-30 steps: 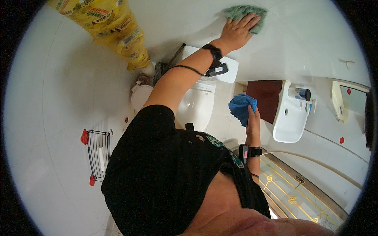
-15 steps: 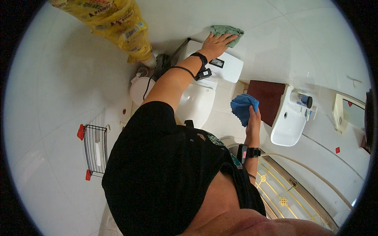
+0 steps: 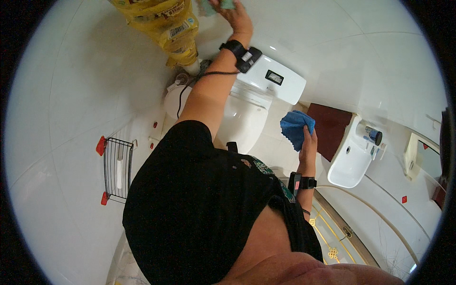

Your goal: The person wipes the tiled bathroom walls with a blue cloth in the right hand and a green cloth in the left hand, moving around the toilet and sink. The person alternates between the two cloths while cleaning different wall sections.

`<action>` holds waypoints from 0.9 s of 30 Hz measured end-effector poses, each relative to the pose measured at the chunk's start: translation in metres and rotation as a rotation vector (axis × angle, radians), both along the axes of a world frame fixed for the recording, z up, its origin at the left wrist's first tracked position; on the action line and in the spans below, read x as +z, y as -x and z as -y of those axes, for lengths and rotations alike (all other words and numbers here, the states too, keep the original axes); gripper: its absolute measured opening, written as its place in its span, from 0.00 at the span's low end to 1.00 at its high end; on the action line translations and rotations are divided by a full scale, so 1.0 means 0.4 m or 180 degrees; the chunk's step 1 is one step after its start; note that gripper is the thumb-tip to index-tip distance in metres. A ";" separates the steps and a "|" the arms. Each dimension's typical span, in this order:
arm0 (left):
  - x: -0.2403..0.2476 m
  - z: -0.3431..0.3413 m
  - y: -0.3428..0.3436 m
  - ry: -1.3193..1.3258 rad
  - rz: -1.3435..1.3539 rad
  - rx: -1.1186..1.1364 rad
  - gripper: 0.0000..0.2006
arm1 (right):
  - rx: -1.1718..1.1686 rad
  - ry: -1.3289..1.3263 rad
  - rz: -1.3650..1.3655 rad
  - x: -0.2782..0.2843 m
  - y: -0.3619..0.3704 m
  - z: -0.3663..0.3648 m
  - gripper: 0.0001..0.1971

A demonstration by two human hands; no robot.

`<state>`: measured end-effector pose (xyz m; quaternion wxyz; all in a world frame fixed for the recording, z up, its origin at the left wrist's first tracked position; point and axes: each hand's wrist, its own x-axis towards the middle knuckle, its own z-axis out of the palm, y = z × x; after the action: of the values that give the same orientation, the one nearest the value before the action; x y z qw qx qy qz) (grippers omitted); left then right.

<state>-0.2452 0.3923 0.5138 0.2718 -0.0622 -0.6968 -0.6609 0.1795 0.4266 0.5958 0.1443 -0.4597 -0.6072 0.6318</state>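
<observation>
High on the white tiled wall, my left hand point(image 3: 237, 21) holds a green cloth point(image 3: 207, 8) against the surface. The upper frame edge cuts off part of that cloth and the fingertips. Lower down and to the right, my right hand point(image 3: 308, 143) grips a bunched blue cloth point(image 3: 295, 128) between thumb and fingers, hanging in the air. Beneath my left forearm is the white toilet point(image 3: 244, 118), its lid down, with the tank point(image 3: 289, 81) behind it. A dark device is strapped to each wrist.
A pipe wrapped in yellow plastic packaging point(image 3: 173, 31) stands close left of my left hand. At the right are a white washbasin point(image 3: 349, 164), a dark red panel point(image 3: 327, 126) and a mirror cabinet point(image 3: 420, 154). A black wire rack point(image 3: 118, 168) hangs on the left wall.
My left hand has slid the green cloth up and left along the wall, toward the wrapped pipe. The right hand still holds the blue cloth in nearly the same place. The view has shifted slightly.
</observation>
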 end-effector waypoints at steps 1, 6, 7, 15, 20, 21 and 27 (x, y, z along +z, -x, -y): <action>0.004 0.010 0.019 -0.0652 0.0152 -0.0079 0.31 | -0.0005 0.0096 0.0105 -0.003 -0.003 -0.007 0.19; -0.111 -0.021 0.071 -0.2364 0.2072 -0.0503 0.34 | -0.0079 0.0155 0.0179 -0.032 -0.021 -0.021 0.19; -0.148 -0.035 0.077 -0.2529 0.2061 -0.0428 0.34 | -0.0063 0.0181 0.0149 -0.040 -0.024 -0.022 0.19; -0.231 -0.216 -0.171 -0.2825 0.2421 -0.1142 0.41 | -0.0233 0.0204 0.0179 -0.077 -0.049 -0.038 0.19; -0.249 -0.339 -0.336 -0.2674 0.3176 -0.1596 0.38 | -0.0269 0.0137 0.0205 -0.074 -0.042 -0.036 0.17; -0.259 -0.355 -0.352 -0.2665 0.3303 -0.1686 0.36 | -0.0283 0.0102 0.0203 -0.069 -0.039 -0.032 0.17; -0.294 -0.329 -0.283 -0.3960 0.3504 -0.2387 0.33 | -0.0304 0.0140 0.0373 -0.046 -0.012 -0.021 0.18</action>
<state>-0.1318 0.5241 0.3963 -0.3474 0.1974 -0.1799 -0.8989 0.1841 0.4350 0.5774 0.1284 -0.5274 -0.5779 0.6094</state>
